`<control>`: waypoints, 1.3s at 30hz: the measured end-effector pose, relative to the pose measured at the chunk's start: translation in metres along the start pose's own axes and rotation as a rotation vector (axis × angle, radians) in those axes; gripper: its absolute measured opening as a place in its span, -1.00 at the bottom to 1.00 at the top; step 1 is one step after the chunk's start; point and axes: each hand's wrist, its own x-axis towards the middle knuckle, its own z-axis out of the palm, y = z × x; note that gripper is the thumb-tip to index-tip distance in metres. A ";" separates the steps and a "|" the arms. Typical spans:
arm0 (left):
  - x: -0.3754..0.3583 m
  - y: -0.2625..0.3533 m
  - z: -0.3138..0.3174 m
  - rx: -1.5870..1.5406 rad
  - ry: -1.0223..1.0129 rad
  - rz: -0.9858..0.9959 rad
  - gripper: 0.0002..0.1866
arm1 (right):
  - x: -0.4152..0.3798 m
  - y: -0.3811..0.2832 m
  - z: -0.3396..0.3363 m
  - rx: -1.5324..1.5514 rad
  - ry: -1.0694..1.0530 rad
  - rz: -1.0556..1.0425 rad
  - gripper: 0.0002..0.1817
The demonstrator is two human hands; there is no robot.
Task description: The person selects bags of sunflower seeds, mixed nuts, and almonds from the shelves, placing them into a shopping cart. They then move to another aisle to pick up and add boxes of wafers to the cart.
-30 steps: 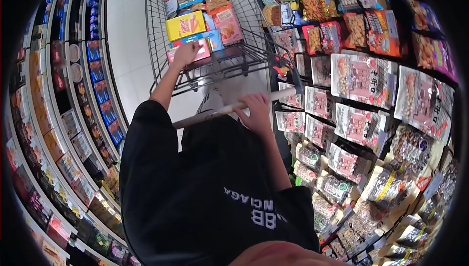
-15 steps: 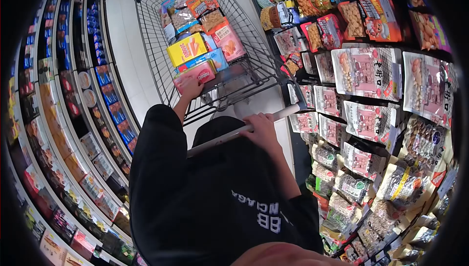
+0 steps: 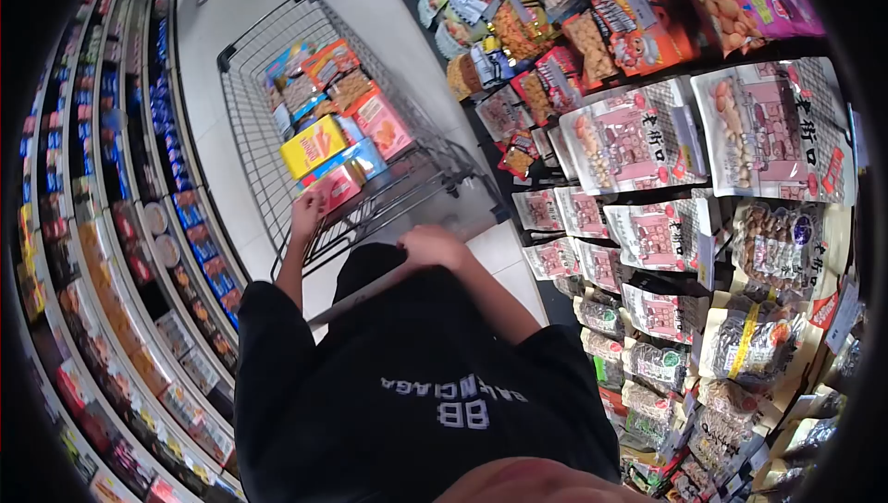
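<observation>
Head view: the left hand (image 3: 307,212) is placed against the nearer of two pink rectangular packs (image 3: 340,190); grip cannot be confirmed. One pale tubular cart handle (image 3: 370,291) is gripped by the right hand (image 3: 433,246), presumably for control. One yellow pack (image 3: 313,147) and one blue pack (image 3: 368,159) are laid flat, apparently for stability, inside one dark wire cart (image 3: 227,55).

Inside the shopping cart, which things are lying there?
The shopping cart holds snack bags, a yellow box, a pink box, a blue pack and a red box near the left hand. Whatever lies beneath them is covered, so I cannot tell.
</observation>
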 end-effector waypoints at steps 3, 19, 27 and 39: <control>0.055 0.023 -0.016 -0.047 0.085 0.012 -0.74 | 0.007 -0.010 -0.024 0.072 -0.054 0.030 -0.25; 0.447 0.039 -0.011 0.112 0.293 -0.075 -0.54 | 0.126 -0.063 -0.102 0.223 0.004 0.309 -0.39; 0.517 0.013 -0.008 0.363 0.136 -0.114 -0.50 | 0.151 -0.071 -0.108 0.165 0.138 0.226 -0.41; 0.529 0.056 0.003 0.437 0.427 -0.117 -0.49 | 0.140 -0.066 -0.107 0.278 0.172 0.170 -0.41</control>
